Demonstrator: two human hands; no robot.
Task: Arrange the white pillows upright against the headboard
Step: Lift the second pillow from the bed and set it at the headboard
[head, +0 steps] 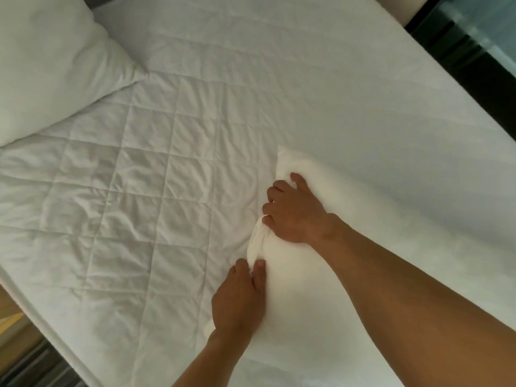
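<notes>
A white pillow [290, 258] lies on the bed near the middle-right, its left edge bunched up. My right hand [293, 210] grips the upper part of that bunched edge, fingers dug into the fabric. My left hand [237, 297] clutches the lower part of the same edge, thumb and fingers pinching a fold. A second white pillow [53, 62] lies flat at the upper left, apart from both hands. No headboard shows in the view.
The bed has a white quilted mattress cover [134, 169] with creases on the left and a smooth white sheet [321, 79] toward the upper right. The bed's edge [42, 317] runs along the lower left. Dark furniture [474, 60] stands at the upper right.
</notes>
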